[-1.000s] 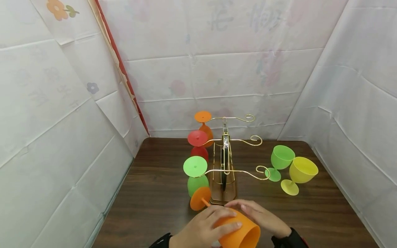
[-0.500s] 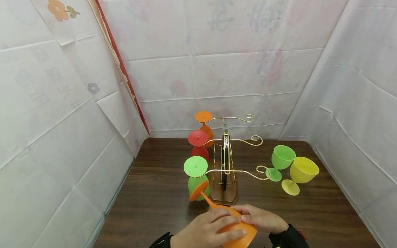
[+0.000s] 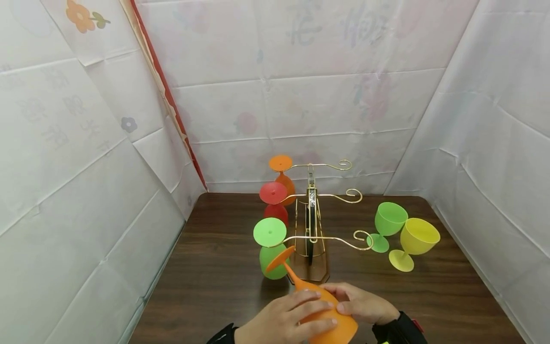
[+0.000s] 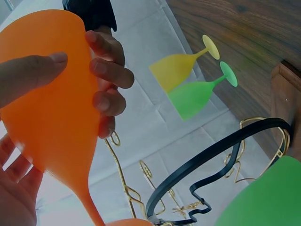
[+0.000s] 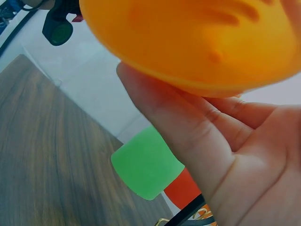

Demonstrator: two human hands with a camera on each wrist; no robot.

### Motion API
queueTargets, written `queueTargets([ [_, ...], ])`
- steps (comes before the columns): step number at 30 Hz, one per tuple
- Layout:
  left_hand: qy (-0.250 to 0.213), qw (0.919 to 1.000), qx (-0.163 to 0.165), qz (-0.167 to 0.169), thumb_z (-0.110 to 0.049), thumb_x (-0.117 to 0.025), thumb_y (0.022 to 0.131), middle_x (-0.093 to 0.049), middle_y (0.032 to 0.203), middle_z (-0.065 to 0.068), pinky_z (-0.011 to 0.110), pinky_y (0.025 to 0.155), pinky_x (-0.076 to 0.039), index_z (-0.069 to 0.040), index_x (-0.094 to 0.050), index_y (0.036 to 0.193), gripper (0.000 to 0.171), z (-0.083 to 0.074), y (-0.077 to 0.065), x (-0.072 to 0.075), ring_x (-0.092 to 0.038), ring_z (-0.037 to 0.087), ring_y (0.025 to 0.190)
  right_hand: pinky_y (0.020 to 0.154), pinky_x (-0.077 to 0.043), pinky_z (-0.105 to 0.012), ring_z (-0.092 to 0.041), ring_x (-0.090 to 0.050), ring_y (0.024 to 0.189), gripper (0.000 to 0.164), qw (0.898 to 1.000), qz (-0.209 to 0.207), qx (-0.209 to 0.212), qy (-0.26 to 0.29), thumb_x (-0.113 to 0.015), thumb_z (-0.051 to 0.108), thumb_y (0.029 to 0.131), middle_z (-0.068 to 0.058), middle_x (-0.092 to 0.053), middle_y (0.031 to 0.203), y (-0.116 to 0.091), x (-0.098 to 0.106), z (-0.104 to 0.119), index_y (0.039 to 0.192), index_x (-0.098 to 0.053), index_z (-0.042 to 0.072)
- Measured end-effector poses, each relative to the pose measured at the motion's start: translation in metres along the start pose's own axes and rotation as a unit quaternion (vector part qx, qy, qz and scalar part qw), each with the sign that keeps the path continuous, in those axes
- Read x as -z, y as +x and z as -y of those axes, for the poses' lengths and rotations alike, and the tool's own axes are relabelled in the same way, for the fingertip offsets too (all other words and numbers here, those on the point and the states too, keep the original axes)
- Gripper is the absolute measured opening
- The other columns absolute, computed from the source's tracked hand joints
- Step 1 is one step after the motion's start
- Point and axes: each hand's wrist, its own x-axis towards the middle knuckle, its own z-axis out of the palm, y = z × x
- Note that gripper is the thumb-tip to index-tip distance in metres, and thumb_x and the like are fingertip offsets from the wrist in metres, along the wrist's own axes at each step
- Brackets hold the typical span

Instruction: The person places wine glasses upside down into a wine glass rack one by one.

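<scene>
An orange goblet (image 3: 339, 328) is held tilted at the front of the table, its foot pointing up and left, its rim toward the lower right. My left hand (image 3: 285, 317) grips the bowl from the left, fingers spread over it. From the other side my right hand (image 3: 365, 303) holds the bowl near the rim, with the thumb on its surface. The same bowl fills much of the right wrist view, pressed against the right thumb and fingers. Just behind it stands a gold wire rack (image 3: 312, 200) on a wooden base (image 3: 315, 274).
A green goblet (image 3: 269, 232), a red goblet (image 3: 273, 193) and an orange one (image 3: 280, 163) hang upside down from the rack's left arms. The right arms end in bare curls. Upright on the table (image 3: 206, 267) at right are a green goblet (image 3: 390, 217) and a yellow goblet (image 3: 418, 236).
The held goblet has turned, its foot rising and swinging right, its rim no longer facing the head camera. My right hand has come from beside the bowl to grasping it.
</scene>
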Motion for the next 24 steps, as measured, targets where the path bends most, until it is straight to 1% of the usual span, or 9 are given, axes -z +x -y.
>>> queueTargets([
  [3,-0.006,0.9999,0.014,-0.004,-0.033,-0.066,0.088,-0.055,0.13,0.005,0.026,0.107,-0.033,-0.011,-0.055,0.13,0.048,0.001,-0.002,0.001,-0.047,0.018,0.121,0.093,-0.049,-0.037,-0.017,-0.059,0.109,0.06,1.0,-0.008,0.012,0.006,-0.039,0.038,0.099,-0.01,-0.053,0.13,0.0,-0.001,0.001,0.141,-0.032,-0.003],
  [5,0.002,0.9998,0.009,-0.015,-0.031,-0.067,0.087,-0.055,0.13,0.006,0.027,0.107,-0.034,-0.011,-0.057,0.128,0.047,0.003,-0.004,0.004,-0.048,0.019,0.122,0.093,-0.048,-0.039,-0.018,-0.059,0.109,0.057,1.0,-0.021,0.02,0.004,-0.041,0.036,0.098,-0.01,-0.054,0.129,-0.001,-0.002,0.003,0.141,-0.034,0.0],
  [10,0.02,0.9977,-0.016,-0.062,-0.018,-0.061,0.092,-0.057,0.123,0.01,0.028,0.103,-0.039,-0.011,-0.062,0.119,0.028,0.015,-0.006,0.013,-0.052,0.023,0.117,0.093,-0.048,-0.04,-0.02,-0.058,0.11,0.053,0.996,-0.064,0.049,-0.036,-0.05,0.031,0.095,-0.01,-0.054,0.129,-0.002,-0.003,0.011,0.14,-0.037,0.005],
  [13,-0.012,0.9944,-0.015,-0.104,-0.008,-0.054,0.09,-0.059,0.117,0.014,0.03,0.1,-0.043,-0.006,-0.062,0.113,0.025,0.023,-0.006,0.017,-0.055,0.026,0.111,0.093,-0.048,-0.04,-0.021,-0.058,0.111,0.054,0.992,-0.081,0.079,-0.054,-0.053,0.023,0.093,-0.011,-0.053,0.129,-0.002,-0.004,0.015,0.141,-0.036,0.004],
  [16,-0.07,0.9854,0.003,-0.155,-0.005,-0.052,0.086,-0.058,0.112,0.019,0.033,0.097,-0.045,0.002,-0.059,0.109,0.025,0.028,-0.006,0.018,-0.055,0.03,0.107,0.093,-0.048,-0.039,-0.021,-0.057,0.112,0.056,0.986,-0.103,0.104,-0.08,-0.055,0.013,0.091,-0.01,-0.053,0.13,-0.002,-0.006,0.017,0.142,-0.033,0.003],
  [19,-0.125,0.9717,0.059,-0.191,-0.009,-0.057,0.087,-0.056,0.111,0.022,0.034,0.094,-0.046,0.007,-0.056,0.109,0.027,0.029,-0.009,0.01,-0.054,0.031,0.105,0.091,-0.05,-0.036,-0.019,-0.056,0.11,0.06,0.971,-0.145,0.125,-0.143,-0.058,0.005,0.087,-0.008,-0.053,0.129,0.0,-0.01,0.017,0.141,-0.033,0.001],
  [21,-0.17,0.96,0.121,-0.186,-0.016,-0.059,0.091,-0.053,0.117,0.021,0.034,0.094,-0.045,0.008,-0.053,0.115,0.035,0.027,-0.014,0.002,-0.051,0.029,0.109,0.088,-0.051,-0.034,-0.018,-0.057,0.109,0.064,0.955,-0.176,0.136,-0.195,-0.06,0.001,0.084,-0.005,-0.053,0.129,0.001,-0.012,0.015,0.141,-0.032,-0.001],
  [22,-0.194,0.9522,0.159,-0.174,-0.021,-0.06,0.091,-0.051,0.121,0.02,0.033,0.095,-0.044,0.007,-0.051,0.12,0.041,0.025,-0.017,-0.002,-0.049,0.027,0.112,0.087,-0.052,-0.034,-0.017,-0.057,0.108,0.066,0.946,-0.191,0.142,-0.22,-0.062,0.0,0.082,-0.005,-0.053,0.129,0.003,-0.014,0.014,0.14,-0.032,-0.002],
  [24,-0.254,0.9292,0.224,-0.148,-0.027,-0.064,0.09,-0.046,0.13,0.019,0.033,0.095,-0.044,0.004,-0.044,0.13,0.055,0.021,-0.022,-0.01,-0.046,0.024,0.117,0.085,-0.053,-0.035,-0.017,-0.056,0.109,0.069,0.93,-0.215,0.149,-0.257,-0.065,-0.002,0.079,-0.005,-0.051,0.13,0.006,-0.016,0.011,0.14,-0.032,-0.002],
])
